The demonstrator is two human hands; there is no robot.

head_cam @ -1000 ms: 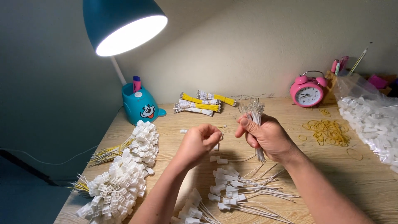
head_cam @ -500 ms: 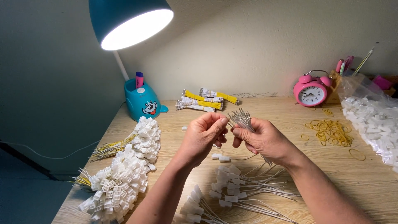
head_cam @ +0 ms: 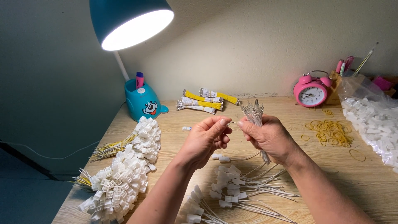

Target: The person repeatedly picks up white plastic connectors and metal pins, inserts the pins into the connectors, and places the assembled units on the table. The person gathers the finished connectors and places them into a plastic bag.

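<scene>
The right hand [head_cam: 271,139] is gripping a bundle of thin white wires [head_cam: 255,114] with metal tips fanning upward, fist closed around it above the wooden desk [head_cam: 290,182]. The left hand [head_cam: 205,139] is pinching one wire end just beside it. A blue lamp [head_cam: 130,18] is shining against the beige wall.

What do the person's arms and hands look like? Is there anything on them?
Both arms are bare, with no sleeves showing. The left hand and right hand wear no gloves, and I see no rings, watch or bracelet. The fingernails are short and plain.
</scene>
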